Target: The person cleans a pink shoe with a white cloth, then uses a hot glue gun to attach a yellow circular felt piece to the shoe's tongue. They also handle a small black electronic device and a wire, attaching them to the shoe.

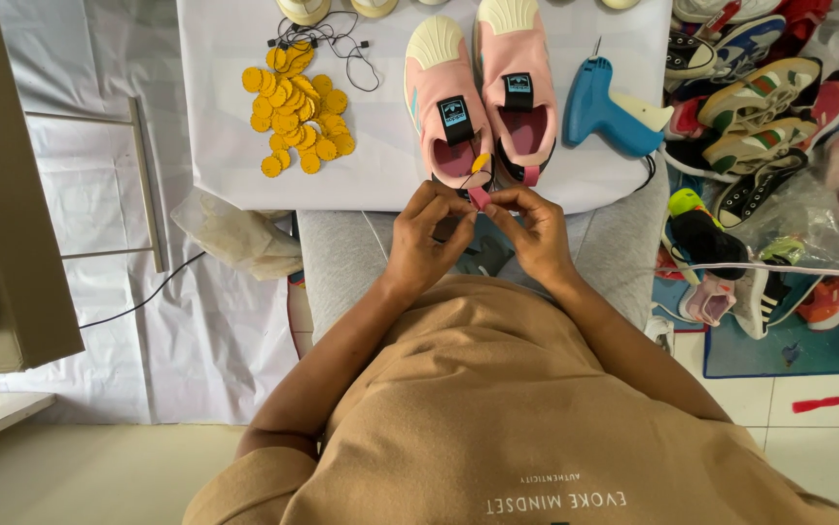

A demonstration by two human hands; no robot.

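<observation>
Because the pink heel tab (479, 198) you are pinching is only a small strip of fabric, it should feel soft, light and floppy, so keep hold of it close to where it joins the shoe rather than at its loose tip.

On the far left of the white-covered bench (225, 117) lies a heap of yellow round tags (298, 107), with a tangle of thin black strings (327, 44) just beyond it; these look feather-light and apt to scatter if brushed.

Your left hand (426, 236) is closed, fingertips pressed on the tab from the left side. One yellow tag (481, 162) hangs by a black string just above the tab, at the heel of the left pink slip-on shoe (447, 102). That shoe, judged by its knit upper and cream rubber toe, will be light and pliable, stiffest at the sole.

Your right hand (533, 231) is closed too, pinching the same tab from the right. Its partner, the right pink shoe (518, 87), lies touching alongside. Farther right rests a blue tagging gun (609, 109), hard plastic with a needle tip, and beyond the bench edge a pile of mixed sneakers (760, 126).
</observation>
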